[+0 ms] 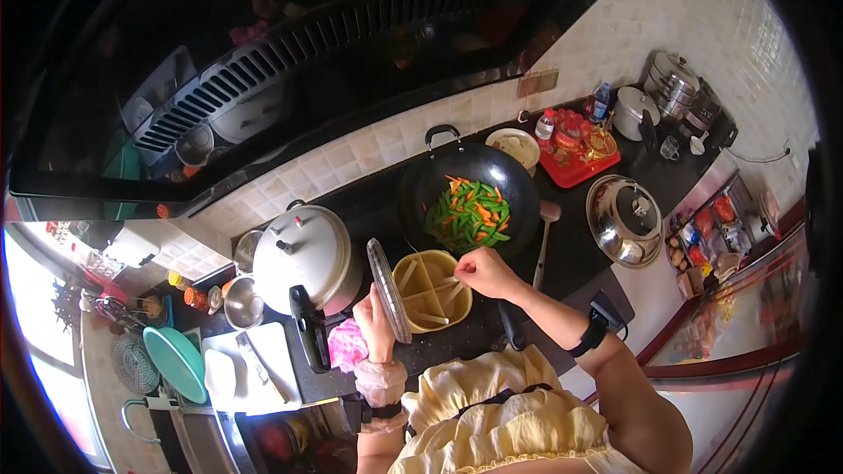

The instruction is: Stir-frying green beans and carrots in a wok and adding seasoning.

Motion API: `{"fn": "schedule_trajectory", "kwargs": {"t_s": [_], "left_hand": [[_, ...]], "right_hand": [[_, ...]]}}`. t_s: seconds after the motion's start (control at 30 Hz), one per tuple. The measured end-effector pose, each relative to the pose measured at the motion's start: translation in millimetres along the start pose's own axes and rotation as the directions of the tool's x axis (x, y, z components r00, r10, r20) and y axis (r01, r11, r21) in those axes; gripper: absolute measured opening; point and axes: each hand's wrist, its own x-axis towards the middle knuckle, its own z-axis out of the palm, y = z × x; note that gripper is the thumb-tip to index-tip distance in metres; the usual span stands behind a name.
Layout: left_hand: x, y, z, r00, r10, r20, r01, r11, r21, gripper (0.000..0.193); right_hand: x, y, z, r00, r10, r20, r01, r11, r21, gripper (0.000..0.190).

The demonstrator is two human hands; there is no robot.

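My left hand (375, 324) holds a clear plastic lid (390, 291) upright by its edge. Beside the lid stands a round yellow seasoning box (469, 308), split into several compartments with pale spoons in them. At the box's right rim my right hand (489, 274) has its fingertips pinched together, seemingly on a small spoon (452, 278) that is mostly hidden. Just behind the box, a black wok (520, 177) holds green pods (469, 217) mixed with orange strips (484, 212).
A pressure cooker (303, 256) with a long black handle (309, 329) stands left. The wok's handle (512, 326) points towards me. Right of the wok lie a spatula (545, 230), a steel lid (624, 220) and a red tray (570, 174). A knife (261, 368) rests on a white board (283, 355).
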Motion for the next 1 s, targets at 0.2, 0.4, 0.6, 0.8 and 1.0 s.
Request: {"fn": "schedule_trajectory", "kwargs": {"t_s": [0.2,0.4,0.6,0.8,1.0], "left_hand": [[2,3,10,0.98,-0.181,-0.084,0.152,0.95,-0.274,0.043],[7,0,21,0.977,-0.192,-0.098,0.15,0.931,-0.332,0.043],[13,-1,24,0.99,-0.063,-0.123,0.051,0.994,-0.098,0.046],[14,-15,22,0.96,-0.23,-0.156,0.171,0.93,-0.325,0.046],[13,-15,14,0.962,-0.171,-0.214,0.125,0.969,-0.214,0.046]], "right_hand": [[3,4,-15,0.982,0.178,0.067,-0.189,0.949,0.253,0.012],[8,16,-43,0.964,0.258,0.063,-0.257,0.848,0.463,0.011],[31,25,-78,0.953,0.298,-0.055,-0.234,0.841,0.488,0.011],[82,94,-87,0.913,0.35,-0.21,-0.262,0.897,0.356,0.012],[105,114,-83,0.854,0.231,-0.466,-0.333,0.931,-0.15,0.011]]}}
